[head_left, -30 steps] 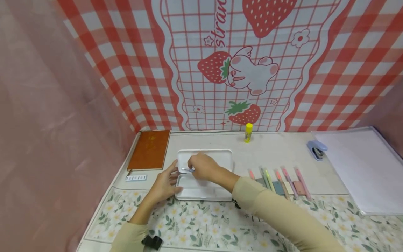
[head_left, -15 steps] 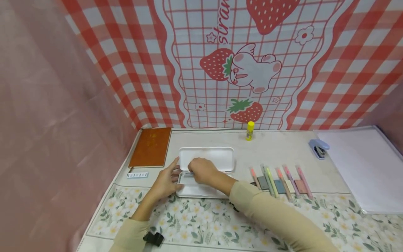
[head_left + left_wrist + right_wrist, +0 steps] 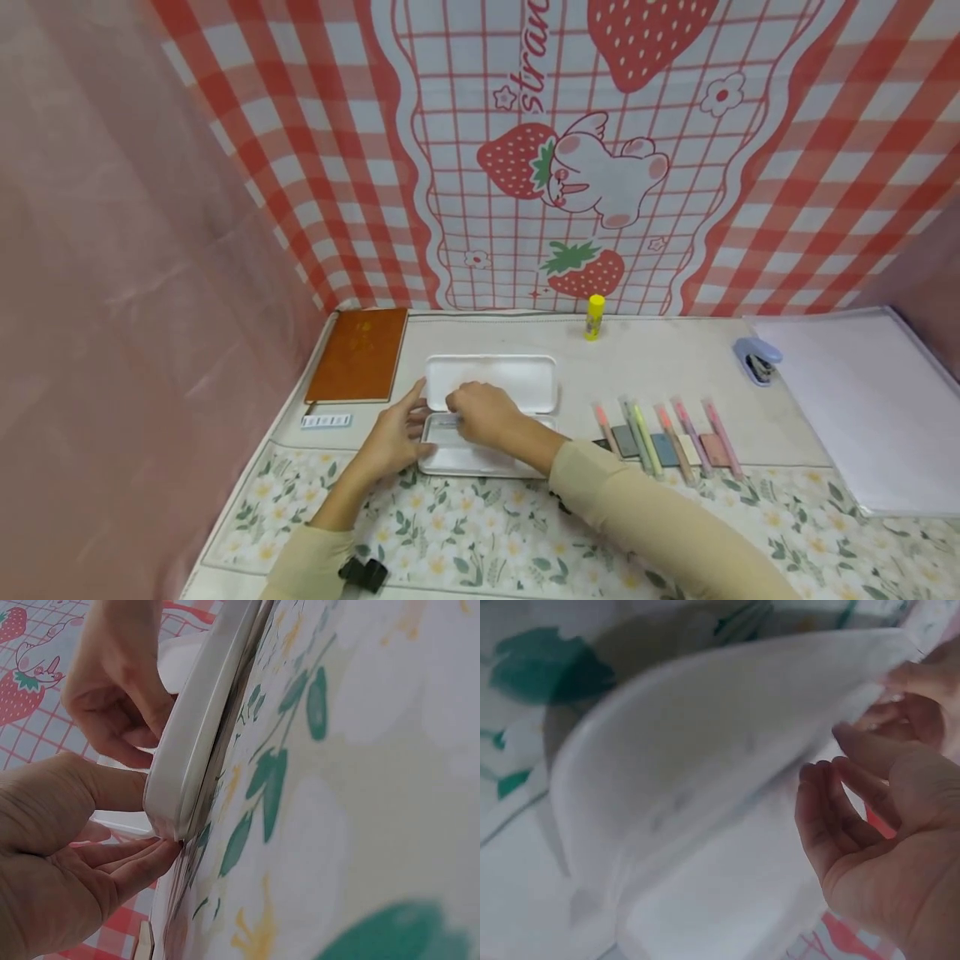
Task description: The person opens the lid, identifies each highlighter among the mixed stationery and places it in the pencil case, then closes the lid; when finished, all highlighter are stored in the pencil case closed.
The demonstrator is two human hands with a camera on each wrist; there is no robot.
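A white hinged pencil case (image 3: 491,464) lies open on the table, its lid (image 3: 525,383) laid back away from me. My left hand (image 3: 390,442) holds the case's left end, thumb at the rim and fingers beneath the edge in the left wrist view. Over the near half of the case hovers my right hand (image 3: 486,414), its fingers loosely bent. In the right wrist view, a small gap shows between its thumb and fingertips (image 3: 810,776). Beside those fingertips, a slim bluish stick-like thing (image 3: 447,423) lies along the inside of the case, mostly hidden by the hand.
A brown notebook (image 3: 358,357) and a small pale box (image 3: 326,422) are at the left. A yellow glue stick (image 3: 594,318) stands at the back. Several highlighters (image 3: 643,437) and erasers (image 3: 665,450) lie right of the case. Farther right are a blue stapler (image 3: 756,360) and a white board (image 3: 862,408).
My right hand has moved down from the lid into the near half of the case, and the slim stick-like thing it pinched now lies there. My left hand stays on the case.
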